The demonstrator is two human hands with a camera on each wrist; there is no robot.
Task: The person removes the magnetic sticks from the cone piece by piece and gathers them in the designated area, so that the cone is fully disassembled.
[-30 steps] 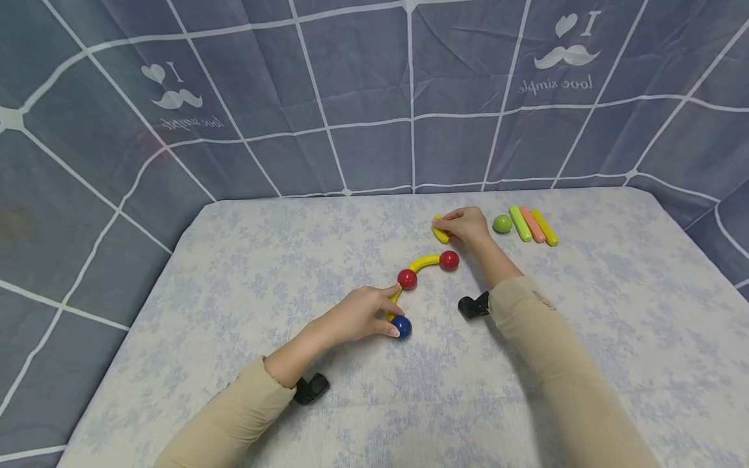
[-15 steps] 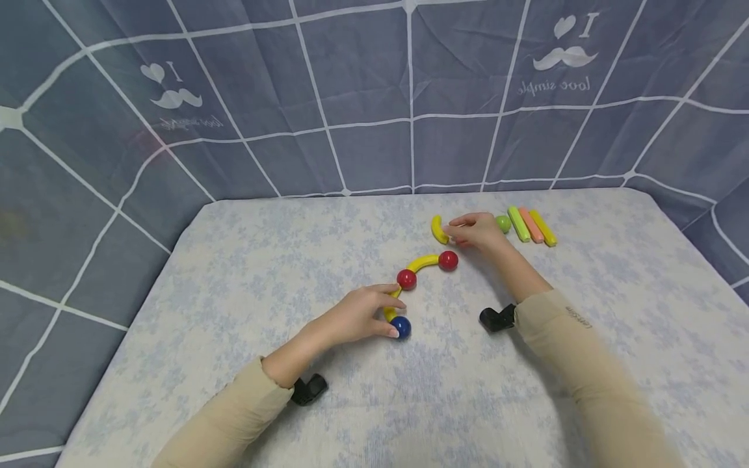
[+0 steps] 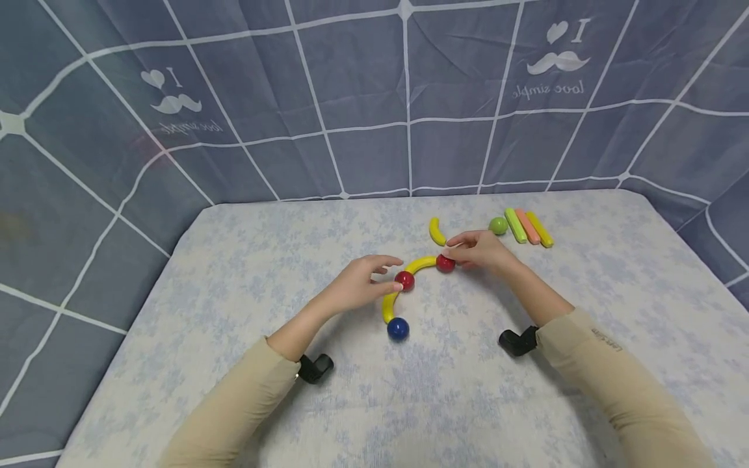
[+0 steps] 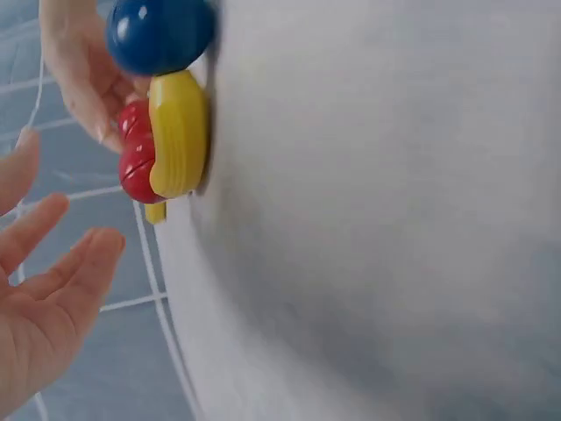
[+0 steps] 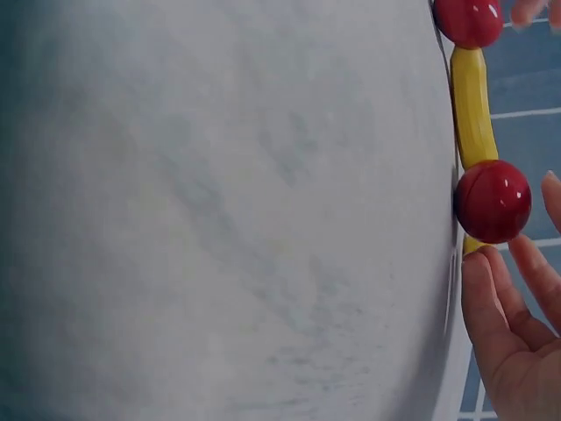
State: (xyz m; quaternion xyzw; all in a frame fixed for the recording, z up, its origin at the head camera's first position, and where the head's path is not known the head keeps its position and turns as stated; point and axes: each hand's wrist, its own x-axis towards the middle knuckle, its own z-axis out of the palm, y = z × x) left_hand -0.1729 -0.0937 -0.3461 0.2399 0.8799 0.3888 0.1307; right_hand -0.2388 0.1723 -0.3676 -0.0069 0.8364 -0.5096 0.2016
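Curved yellow rods and balls form a bent chain in the head view. It runs from a blue ball [image 3: 398,329] up a lower yellow rod [image 3: 389,307] to the middle red ball [image 3: 404,281]. An upper yellow rod [image 3: 421,263] continues to the end red ball [image 3: 446,264]. My left hand [image 3: 357,283] hovers beside the middle red ball, its fingers spread apart in the left wrist view. At the end red ball, my right hand [image 3: 480,250] has loosely extended fingers; the right wrist view shows its fingertips [image 5: 478,263] right beside that ball.
A loose curved yellow rod [image 3: 436,231] lies just beyond the right hand. Farther right are a green ball [image 3: 498,225] and straight green [image 3: 515,225], pink [image 3: 527,226] and yellow sticks [image 3: 539,229]. A patterned cloth covers the table [image 3: 281,260]; a grey-blue curtain [image 3: 363,156] hangs behind.
My right hand has let go of the loose yellow rod and come nearer to the end red ball. The left hand has left the blue ball and moved up to the middle red ball.
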